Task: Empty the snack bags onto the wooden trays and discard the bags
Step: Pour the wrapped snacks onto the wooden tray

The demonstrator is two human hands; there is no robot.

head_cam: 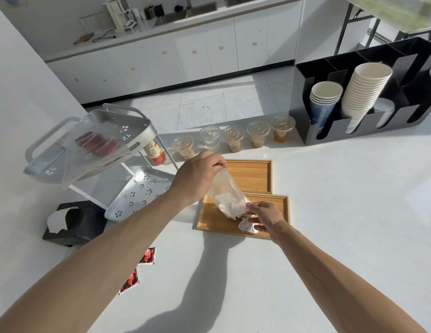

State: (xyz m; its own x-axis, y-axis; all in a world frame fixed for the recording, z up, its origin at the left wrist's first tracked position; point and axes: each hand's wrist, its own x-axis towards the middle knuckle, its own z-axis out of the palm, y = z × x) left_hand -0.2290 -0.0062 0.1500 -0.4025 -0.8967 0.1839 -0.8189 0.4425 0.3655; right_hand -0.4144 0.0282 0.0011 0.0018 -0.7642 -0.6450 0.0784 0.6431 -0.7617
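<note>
My left hand (197, 176) pinches the top end of a clear plastic snack bag (226, 195) and holds it tilted, its lower end over the near wooden tray (209, 219). My right hand (265, 217) grips the bag's lower end just above the tray. A small pale wrapped snack (245, 225) lies on the near tray under my right hand. A second wooden tray (253, 175) sits just behind, bare. Another clear bag with red snacks (99, 145) rests on the top shelf of a metal rack (137, 131) at the left.
Several lidded plastic cups (233, 138) line the counter behind the trays. A black organiser with paper cup stacks (363, 92) stands at the right. A black napkin holder (75, 222) sits at the left, and two red-and-black packets (137, 270) lie near my left forearm.
</note>
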